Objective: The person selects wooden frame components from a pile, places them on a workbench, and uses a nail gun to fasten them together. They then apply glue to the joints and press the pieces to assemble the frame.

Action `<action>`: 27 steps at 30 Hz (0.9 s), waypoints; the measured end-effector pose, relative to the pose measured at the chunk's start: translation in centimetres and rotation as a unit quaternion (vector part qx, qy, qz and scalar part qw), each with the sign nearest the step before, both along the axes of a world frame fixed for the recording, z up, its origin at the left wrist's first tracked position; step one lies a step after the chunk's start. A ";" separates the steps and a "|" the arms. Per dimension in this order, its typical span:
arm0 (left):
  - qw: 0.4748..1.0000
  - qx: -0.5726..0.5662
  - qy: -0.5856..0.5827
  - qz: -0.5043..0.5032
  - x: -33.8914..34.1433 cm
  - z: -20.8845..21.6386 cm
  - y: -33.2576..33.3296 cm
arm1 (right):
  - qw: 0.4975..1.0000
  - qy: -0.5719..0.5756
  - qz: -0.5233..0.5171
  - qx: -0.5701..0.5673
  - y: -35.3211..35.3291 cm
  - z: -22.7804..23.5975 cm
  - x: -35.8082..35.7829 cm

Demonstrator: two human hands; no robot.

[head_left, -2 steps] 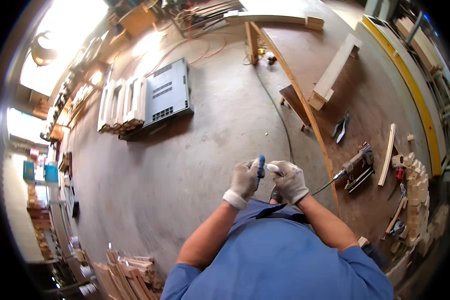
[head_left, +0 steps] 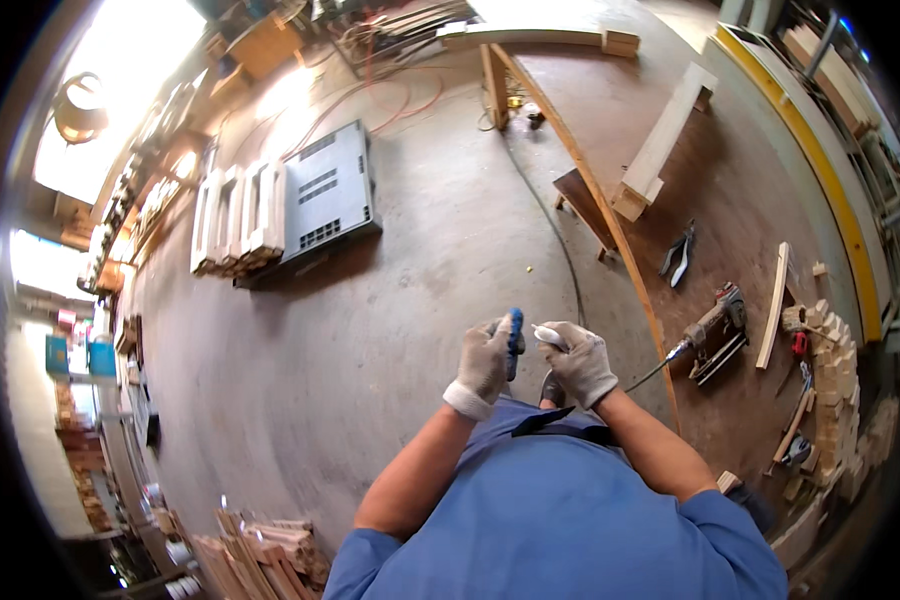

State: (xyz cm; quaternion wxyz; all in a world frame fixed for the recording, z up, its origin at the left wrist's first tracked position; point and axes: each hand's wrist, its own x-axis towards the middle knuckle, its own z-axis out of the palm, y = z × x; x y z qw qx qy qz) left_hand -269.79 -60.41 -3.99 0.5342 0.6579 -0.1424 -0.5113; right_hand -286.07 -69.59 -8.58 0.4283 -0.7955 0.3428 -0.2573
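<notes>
In front of my waist, both gloved hands are raised close together over the floor. My left hand [head_left: 483,362] is closed around a small upright blue-and-dark object [head_left: 515,332], whose kind I cannot make out. Just to its right, my right hand [head_left: 578,362] pinches a slim white thing with a narrow tip [head_left: 547,335] that points toward the blue object. A small gap separates the two. The gloved fingers hide the rest of both things.
A workbench [head_left: 710,400] on my right bears a nail gun [head_left: 718,335] with a hose, pliers [head_left: 679,254], a long wooden beam [head_left: 665,145] and stacked wood blocks [head_left: 832,400]. Ahead left, a grey plastic pallet [head_left: 335,180] carries wooden frames [head_left: 240,215]. Timber pieces [head_left: 260,550] lie lower left.
My left hand has shifted slightly left with the blue object, widening the gap to the white thing. My right hand has hardly moved. The view has tilted a little.
</notes>
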 end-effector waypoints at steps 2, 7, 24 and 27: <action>0.999 -0.027 0.004 0.017 1.8 -0.1 -2.1 | 0.992 -0.003 -0.041 0.118 -1.5 0.3 1.1; 0.994 -0.028 -0.079 -0.072 7.4 -2.3 -7.8 | 0.974 0.019 -0.130 0.185 -5.5 -0.2 3.0; 0.876 0.039 -0.202 -0.437 12.9 -9.9 -18.9 | 0.851 -0.132 -0.355 0.365 -19.2 -3.9 2.0; 0.857 0.091 -0.269 -0.430 15.0 -12.3 -18.7 | 0.843 -0.125 -0.346 0.391 -21.3 -4.7 1.6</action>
